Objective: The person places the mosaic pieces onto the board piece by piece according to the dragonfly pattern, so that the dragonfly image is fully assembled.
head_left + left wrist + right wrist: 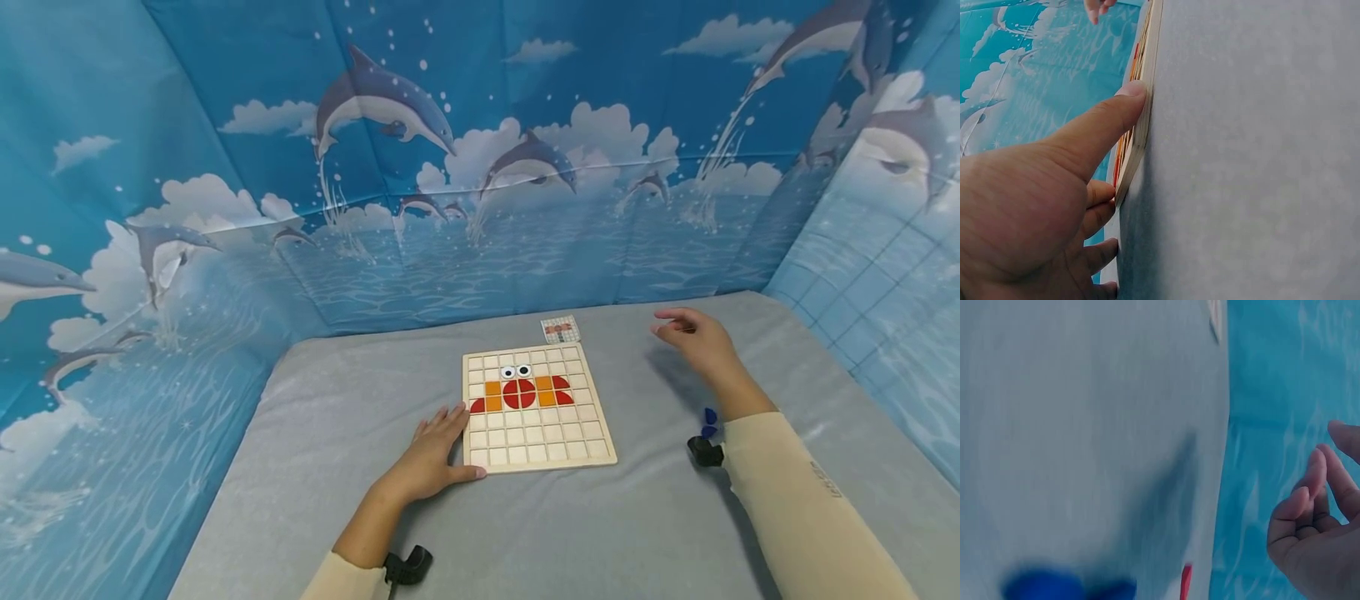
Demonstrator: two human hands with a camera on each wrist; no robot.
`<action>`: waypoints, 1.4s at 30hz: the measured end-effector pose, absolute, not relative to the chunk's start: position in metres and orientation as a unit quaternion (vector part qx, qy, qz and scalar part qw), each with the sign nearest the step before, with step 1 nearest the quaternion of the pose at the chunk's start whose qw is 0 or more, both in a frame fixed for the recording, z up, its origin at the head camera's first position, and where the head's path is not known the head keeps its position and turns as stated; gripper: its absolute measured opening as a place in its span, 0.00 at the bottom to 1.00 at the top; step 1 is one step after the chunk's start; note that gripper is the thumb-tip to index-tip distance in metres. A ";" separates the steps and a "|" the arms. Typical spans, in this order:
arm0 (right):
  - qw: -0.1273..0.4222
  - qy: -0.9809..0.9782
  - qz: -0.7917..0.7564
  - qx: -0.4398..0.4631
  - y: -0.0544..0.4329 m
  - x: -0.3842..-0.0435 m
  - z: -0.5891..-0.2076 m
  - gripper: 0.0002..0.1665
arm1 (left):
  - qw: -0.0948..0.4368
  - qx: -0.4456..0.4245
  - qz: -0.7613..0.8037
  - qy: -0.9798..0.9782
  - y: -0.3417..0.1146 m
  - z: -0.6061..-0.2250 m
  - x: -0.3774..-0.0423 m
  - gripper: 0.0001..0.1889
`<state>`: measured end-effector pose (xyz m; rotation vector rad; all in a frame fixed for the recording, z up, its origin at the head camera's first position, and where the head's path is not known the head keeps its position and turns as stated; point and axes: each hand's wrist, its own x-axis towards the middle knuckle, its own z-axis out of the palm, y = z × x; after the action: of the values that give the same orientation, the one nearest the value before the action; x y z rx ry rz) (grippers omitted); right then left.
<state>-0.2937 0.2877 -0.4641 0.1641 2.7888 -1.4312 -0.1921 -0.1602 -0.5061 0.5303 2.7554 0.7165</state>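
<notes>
A square wooden grid board (551, 467) lies on the grey cloth. Red curved tiles (519, 393), orange tiles (492, 397) and two eye tiles (515, 372) form a pattern in its cells. My left hand (431, 457) holds the board's near left corner, thumb against the near edge and fingers along the left side. In the left wrist view, the thumb (1110, 122) presses the board's wooden edge (1142, 128). My right hand (697, 342) hovers to the right of the board with loosely bent fingers. Nothing shows between those fingers (1310, 478) in the right wrist view.
A small pattern card (561, 329) lies at the board's far edge. Dark blue pieces (709, 422) rest by the right forearm, and a red piece (1186, 582) shows in the right wrist view. A dolphin-print curtain (480, 250) encloses the back and sides.
</notes>
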 end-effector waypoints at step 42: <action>0.123 0.888 -0.399 0.195 0.381 -0.304 -0.501 0.31 | 0.125 0.180 0.248 0.944 -0.161 -0.505 -0.191 0.53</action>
<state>-0.3043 0.3809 -0.5008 0.5696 2.5889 -1.1624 -0.1907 -0.1611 -0.5054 0.5258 2.7500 0.7236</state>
